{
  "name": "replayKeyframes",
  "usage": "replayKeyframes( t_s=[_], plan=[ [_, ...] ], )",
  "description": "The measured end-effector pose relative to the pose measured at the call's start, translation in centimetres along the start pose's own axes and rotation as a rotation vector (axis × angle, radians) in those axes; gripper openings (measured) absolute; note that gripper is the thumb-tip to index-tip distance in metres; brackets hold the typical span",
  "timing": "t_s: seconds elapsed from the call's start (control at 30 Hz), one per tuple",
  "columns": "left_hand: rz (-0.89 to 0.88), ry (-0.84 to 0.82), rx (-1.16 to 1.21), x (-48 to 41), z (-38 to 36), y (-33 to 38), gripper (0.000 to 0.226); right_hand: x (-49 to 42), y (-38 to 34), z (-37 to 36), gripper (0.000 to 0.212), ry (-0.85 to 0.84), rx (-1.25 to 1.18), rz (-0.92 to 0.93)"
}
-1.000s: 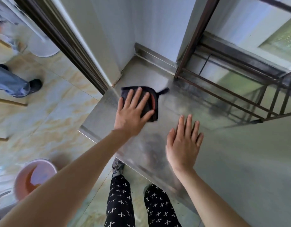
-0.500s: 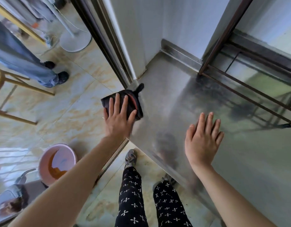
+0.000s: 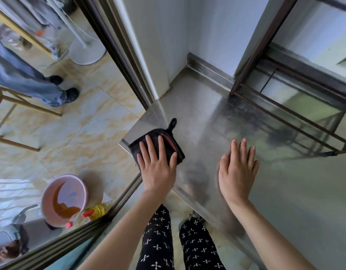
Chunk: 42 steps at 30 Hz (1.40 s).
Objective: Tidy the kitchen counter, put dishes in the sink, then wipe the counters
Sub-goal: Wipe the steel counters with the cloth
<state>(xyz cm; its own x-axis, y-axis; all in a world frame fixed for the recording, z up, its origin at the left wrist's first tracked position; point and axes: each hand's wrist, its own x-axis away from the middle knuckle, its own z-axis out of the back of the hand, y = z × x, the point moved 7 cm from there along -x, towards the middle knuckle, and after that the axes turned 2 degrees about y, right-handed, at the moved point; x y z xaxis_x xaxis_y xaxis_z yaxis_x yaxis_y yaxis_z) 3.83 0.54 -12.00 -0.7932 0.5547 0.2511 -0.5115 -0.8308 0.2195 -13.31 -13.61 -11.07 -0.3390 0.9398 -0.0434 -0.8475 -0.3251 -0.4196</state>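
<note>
From where I stood, no dishes showed on the steel counter (image 3: pixel 207 106) and wiping seemed underway: the left hand (image 3: pixel 157 168), grip spread, pressed the black cloth (image 3: pixel 176 145) at its corner, while the right hand (image 3: pixel 237 168) lay flat nearby, holding nothing.

The left hand (image 3: pixel 158 169) hides much of the black cloth (image 3: pixel 154 133) (only its far edge shows).
</note>
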Motion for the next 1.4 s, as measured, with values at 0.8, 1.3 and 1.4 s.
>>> replayKeyframes(
  t_s=[0.8,1.3,1.4],
  plan=[
    [-0.389,-0.09,-0.123,1.1,-4.0,16.0,0.063,7.4,22.3,9.9,0.058,0.182,0.159,-0.387],
    [-0.809,-0.079,-0.271,8.6,-7.3,20.4,0.066,7.4,22.3,10.1,0.058,0.104,0.199,-0.4],
    [-0.681,-0.091,-0.232,5.2,-5.7,17.8,0.072,7.4,22.3,10.2,0.058,0.106,0.19,-0.41]
  ],
)
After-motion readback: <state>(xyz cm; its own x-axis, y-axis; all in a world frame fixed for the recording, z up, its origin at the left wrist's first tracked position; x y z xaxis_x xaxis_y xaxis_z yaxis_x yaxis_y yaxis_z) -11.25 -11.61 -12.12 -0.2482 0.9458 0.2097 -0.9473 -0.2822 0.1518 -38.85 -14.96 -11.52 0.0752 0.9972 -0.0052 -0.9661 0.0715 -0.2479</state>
